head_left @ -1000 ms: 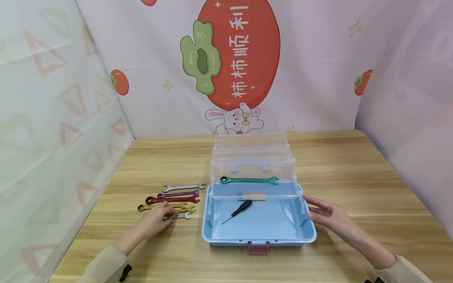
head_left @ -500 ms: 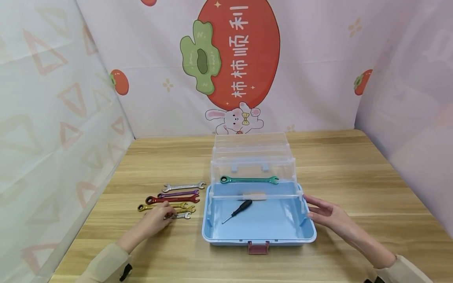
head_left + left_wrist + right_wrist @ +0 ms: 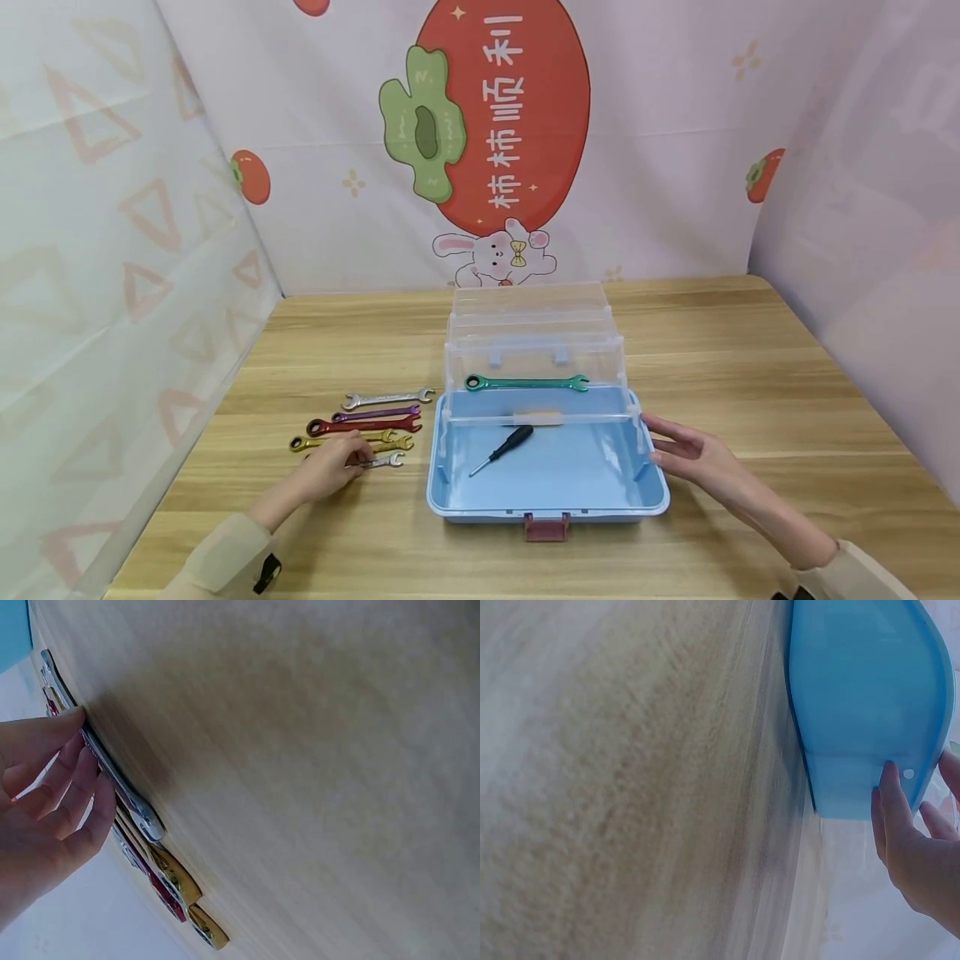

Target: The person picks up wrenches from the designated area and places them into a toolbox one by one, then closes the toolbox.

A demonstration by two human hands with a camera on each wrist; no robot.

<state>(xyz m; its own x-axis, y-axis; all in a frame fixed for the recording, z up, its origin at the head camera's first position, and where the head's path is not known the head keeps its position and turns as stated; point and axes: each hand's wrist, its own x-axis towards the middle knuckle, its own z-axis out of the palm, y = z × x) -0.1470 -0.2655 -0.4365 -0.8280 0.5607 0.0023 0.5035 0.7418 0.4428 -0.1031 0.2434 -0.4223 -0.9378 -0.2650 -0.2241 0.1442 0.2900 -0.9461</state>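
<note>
My left hand (image 3: 332, 467) pinches a silver open-end wrench (image 3: 392, 460), the nearest in a row of wrenches. In the left wrist view, the thumb lies on one side of the silver wrench (image 3: 139, 806) and the fingers on the other. Two gold wrenches (image 3: 378, 436), a red one (image 3: 367, 425), a purple one (image 3: 375, 412) and another silver one (image 3: 388, 398) lie just beyond. My right hand (image 3: 693, 454) rests, fingers extended, against the right side of the light blue toolbox (image 3: 551, 510); the right wrist view shows fingertips on its outer wall (image 3: 862, 697).
Clear tiered trays (image 3: 536, 354) stand raised at the toolbox's back, with a green ratchet wrench (image 3: 528, 383) in one. A black-handled screwdriver (image 3: 513, 437) lies on the box floor. The dark red latch (image 3: 546, 529) hangs in front. Printed cloth walls the wooden table (image 3: 712, 350).
My left hand has shifted very slightly along the silver wrench and now grips it. The right hand and toolbox stay in place; the head view has tilted a little.
</note>
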